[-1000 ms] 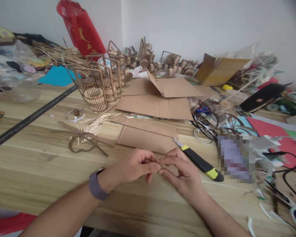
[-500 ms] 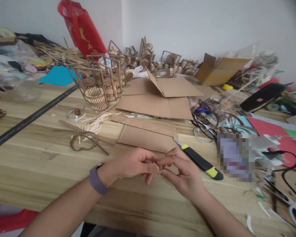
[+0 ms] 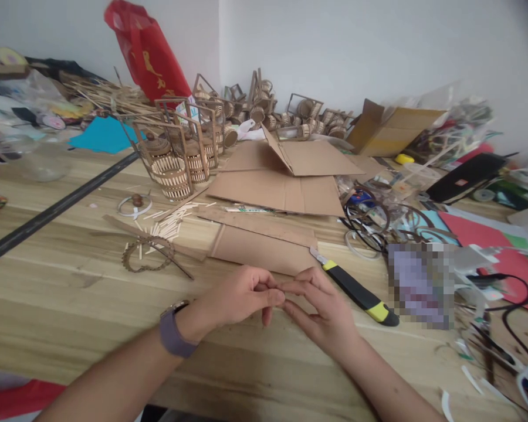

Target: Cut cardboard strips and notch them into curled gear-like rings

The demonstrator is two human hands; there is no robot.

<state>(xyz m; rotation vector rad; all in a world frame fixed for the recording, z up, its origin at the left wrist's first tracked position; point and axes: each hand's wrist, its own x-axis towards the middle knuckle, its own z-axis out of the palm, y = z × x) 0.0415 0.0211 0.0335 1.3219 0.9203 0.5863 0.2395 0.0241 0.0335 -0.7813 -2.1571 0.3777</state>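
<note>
My left hand (image 3: 240, 296) and my right hand (image 3: 323, 310) meet fingertip to fingertip low over the wooden table (image 3: 70, 305), near its front edge. Both pinch together on a tiny piece that I cannot make out. A grey watch band (image 3: 173, 334) is on my left wrist. A black and yellow utility knife (image 3: 356, 290) lies just right of my right hand, blade pointing away to the left. A flat cardboard piece (image 3: 264, 249) lies right behind my fingers.
Several small cardboard lanterns (image 3: 178, 158) stand at the back left, with short sticks (image 3: 167, 223) and a toothed cardboard ring (image 3: 147, 255) in front. Folded cardboard sheets (image 3: 286, 176) sit in the middle. Coiled strips (image 3: 374, 223), red paper (image 3: 475, 228) and cables crowd the right. A red bag (image 3: 147, 50) leans on the wall.
Both hands have stayed pinched together in nearly the same spot; the view has shifted only slightly.
</note>
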